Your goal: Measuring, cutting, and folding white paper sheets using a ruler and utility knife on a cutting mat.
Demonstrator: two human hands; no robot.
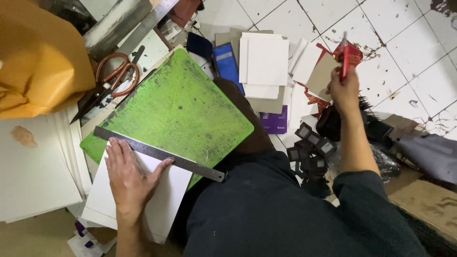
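My left hand [127, 177] lies flat, fingers spread, on a white sheet of card [164, 202] that rests over the near corner of a green cutting mat [183, 102]. Its fingertips and thumb touch a dark metal ruler [190, 165] laid diagonally across the card and mat. My right hand [345, 90] is raised off to the right, closed around a red-handled cutter [346, 56] that points up and away. The mat sits on my lap in dark clothing.
Orange-handled scissors [114, 76] lie beyond the mat, beside a yellow bag [40, 59]. Stacks of white and grey card [264, 62], blue pieces [227, 62] and red scraps lie on the tiled floor ahead. Small dark framed pieces [312, 150] lie near my right arm. More white board [33, 171] lies left.
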